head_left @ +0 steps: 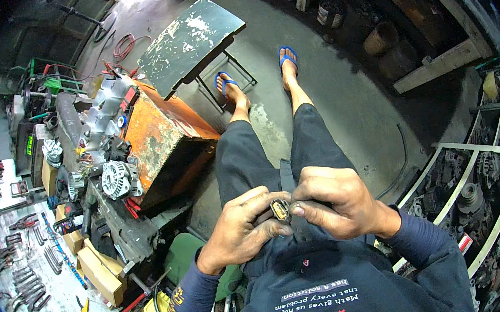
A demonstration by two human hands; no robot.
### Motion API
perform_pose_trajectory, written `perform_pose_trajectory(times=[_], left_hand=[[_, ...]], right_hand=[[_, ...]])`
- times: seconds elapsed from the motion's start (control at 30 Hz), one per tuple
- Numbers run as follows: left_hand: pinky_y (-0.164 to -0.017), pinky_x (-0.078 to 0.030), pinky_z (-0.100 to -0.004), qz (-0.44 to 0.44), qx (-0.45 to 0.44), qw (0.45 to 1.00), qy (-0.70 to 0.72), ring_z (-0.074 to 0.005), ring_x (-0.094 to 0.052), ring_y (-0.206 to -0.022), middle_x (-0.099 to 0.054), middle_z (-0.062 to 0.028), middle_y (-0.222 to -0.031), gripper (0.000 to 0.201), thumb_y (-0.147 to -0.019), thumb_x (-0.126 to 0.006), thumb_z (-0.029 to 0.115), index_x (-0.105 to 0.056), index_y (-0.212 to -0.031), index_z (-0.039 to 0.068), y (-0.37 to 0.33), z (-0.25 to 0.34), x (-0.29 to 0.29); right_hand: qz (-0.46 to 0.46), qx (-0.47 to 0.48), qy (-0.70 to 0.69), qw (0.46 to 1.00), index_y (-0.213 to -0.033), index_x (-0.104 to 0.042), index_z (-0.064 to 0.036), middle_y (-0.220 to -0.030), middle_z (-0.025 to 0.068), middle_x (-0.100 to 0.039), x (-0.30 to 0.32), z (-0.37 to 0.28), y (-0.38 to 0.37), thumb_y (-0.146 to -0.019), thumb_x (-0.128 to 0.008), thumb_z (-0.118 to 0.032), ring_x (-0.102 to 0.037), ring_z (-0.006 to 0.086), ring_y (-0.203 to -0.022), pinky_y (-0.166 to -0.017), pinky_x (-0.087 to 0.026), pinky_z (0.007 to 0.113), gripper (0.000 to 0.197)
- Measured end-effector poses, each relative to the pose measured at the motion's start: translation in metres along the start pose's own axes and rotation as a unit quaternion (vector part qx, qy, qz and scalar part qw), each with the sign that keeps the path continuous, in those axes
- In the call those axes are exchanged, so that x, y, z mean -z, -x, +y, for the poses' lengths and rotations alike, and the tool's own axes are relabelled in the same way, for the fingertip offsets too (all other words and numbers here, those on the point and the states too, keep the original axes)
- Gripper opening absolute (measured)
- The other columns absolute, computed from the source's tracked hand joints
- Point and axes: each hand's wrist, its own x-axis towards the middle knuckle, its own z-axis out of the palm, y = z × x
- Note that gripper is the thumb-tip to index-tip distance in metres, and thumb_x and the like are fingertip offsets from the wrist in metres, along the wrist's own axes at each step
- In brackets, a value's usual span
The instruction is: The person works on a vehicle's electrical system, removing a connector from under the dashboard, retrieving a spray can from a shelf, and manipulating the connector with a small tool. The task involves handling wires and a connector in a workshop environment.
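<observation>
Above my lap, a small dark oval part with a yellowish inside, apparently an electrical connector (280, 209), is held between my two hands. My left hand (240, 229) grips it from the left, its thumb below and its fingers above. From the other side, my right hand (338, 201) is closed, with thumb and forefinger pinched at the connector's right edge. The open face of the connector is turned up; the fingers hide its sides. Anything tiny between the right fingertips is too small to make out.
Left, an alternator (120, 179) lies on a cluttered bench by an orange metal box (164, 119). Pliers and wrenches (29, 286) lie on a pale board. Ahead stands a worn dark-topped small table (192, 41). Right, a metal rack (481, 156) holds many parts.
</observation>
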Motion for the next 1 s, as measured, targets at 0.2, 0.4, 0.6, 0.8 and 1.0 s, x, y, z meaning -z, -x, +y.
perform_pose_trajectory(times=[0.2, 0.4, 0.6, 0.8, 1.0], left_hand=[[-0.077, -0.048, -0.031, 0.002, 0.022, 0.997, 0.075, -0.018, -0.056, -0.082, -0.059, -0.0098, -0.095, 0.055, -0.093, -0.078, 0.033, -0.062, -0.129, -0.006, 0.005, -0.001, -0.008], [-0.093, -0.05, -0.0317, 0.022, 0.045, 0.986, 0.161, -0.0199, -0.062, -0.103, -0.063, -0.0127, -0.118, 0.061, -0.096, -0.073, 0.039, -0.058, -0.137, -0.005, 0.008, 0.006, -0.021], [-0.102, -0.048, -0.0353, 0.074, 0.051, 0.974, 0.211, -0.0254, -0.063, -0.115, -0.063, -0.0152, -0.124, 0.058, -0.097, -0.073, 0.038, -0.059, -0.137, -0.002, 0.009, 0.012, -0.029], [-0.087, -0.05, -0.0327, 0.056, 0.02, 0.991, 0.116, -0.0209, -0.062, -0.096, -0.061, -0.0108, -0.104, 0.048, -0.094, -0.077, 0.032, -0.063, -0.125, -0.001, 0.014, 0.016, -0.019], [-0.073, -0.046, -0.0331, 0.042, -0.041, 0.996, 0.071, -0.0204, -0.055, -0.079, -0.056, -0.0072, -0.09, 0.04, -0.085, -0.084, 0.02, -0.068, -0.117, 0.003, 0.01, 0.023, -0.007]], right_hand=[[0.032, 0.03, 0.056, 0.997, -0.098, -0.069, -0.0001, -0.077, 0.0105, -0.058, -0.006, -0.003, 0.005, -0.086, -0.076, -0.007, -0.062, 0.0258, -0.06, -0.053, -0.049, 0.037, 0.015], [0.064, 0.071, 0.129, 0.987, -0.1, -0.068, -0.0009, -0.079, 0.0094, -0.056, -0.012, -0.012, 0.007, -0.081, -0.077, -0.005, -0.062, 0.0258, -0.06, -0.053, -0.051, 0.037, 0.021], [0.06, 0.061, 0.119, 0.989, -0.099, -0.068, -0.0002, -0.08, 0.0101, -0.058, -0.013, -0.02, 0.005, -0.08, -0.076, -0.002, -0.064, 0.0269, -0.064, -0.055, -0.053, 0.037, 0.021], [0.051, 0.019, 0.059, 0.997, -0.099, -0.068, 0.002, -0.08, 0.0135, -0.063, 0.0, -0.031, 0.004, -0.085, -0.073, -0.002, -0.061, 0.0263, -0.062, -0.054, -0.05, 0.036, 0.016], [-0.017, 0.013, 0.046, 0.999, -0.096, -0.071, -0.0029, -0.081, 0.0104, -0.061, 0.018, -0.044, -0.012, -0.077, -0.076, -0.001, -0.064, 0.026, -0.064, -0.056, -0.051, 0.037, 0.02]])
